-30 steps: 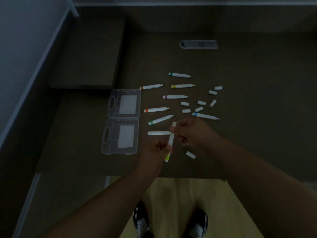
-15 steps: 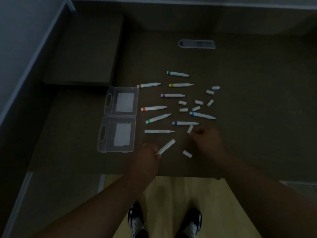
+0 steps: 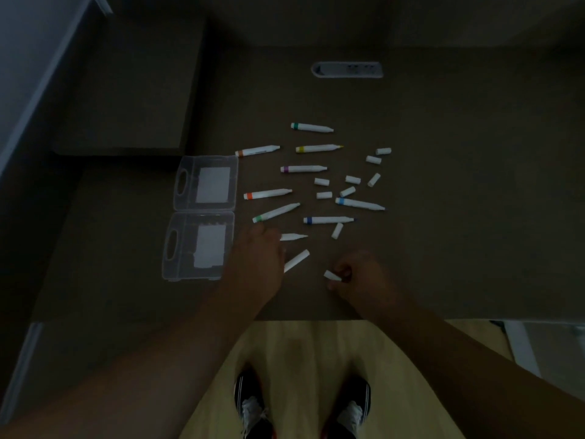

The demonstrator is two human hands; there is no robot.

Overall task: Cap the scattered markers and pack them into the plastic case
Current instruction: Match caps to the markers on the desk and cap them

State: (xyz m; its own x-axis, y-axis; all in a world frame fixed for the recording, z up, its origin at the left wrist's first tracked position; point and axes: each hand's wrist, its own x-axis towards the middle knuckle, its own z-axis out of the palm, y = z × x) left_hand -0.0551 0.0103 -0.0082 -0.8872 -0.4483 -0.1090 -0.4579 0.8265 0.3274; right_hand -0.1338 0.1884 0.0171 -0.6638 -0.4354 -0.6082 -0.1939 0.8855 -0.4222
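A clear plastic case (image 3: 186,166) lies open in two halves at the left of the brown table. Several uncapped white markers (image 3: 303,169) with coloured bands lie to its right, with several loose white caps (image 3: 352,179) beyond them. My left hand (image 3: 256,264) rests over the left ends of an uncapped marker (image 3: 294,237) and a capped marker (image 3: 297,260); its fingers are hidden. My right hand (image 3: 361,275) pinches a white cap (image 3: 331,275) near the table's front edge. Another cap (image 3: 337,230) lies below the dark-blue marker (image 3: 329,220).
A grey socket strip (image 3: 347,70) is set into the table at the back. A raised shelf block (image 3: 126,90) stands at the back left. The table's front edge (image 3: 316,320) runs just below my hands, above a wooden floor and my shoes.
My left hand moved up from the capped marker's end to the uncapped marker. My right hand drew back toward me and took hold of the cap near the front edge.
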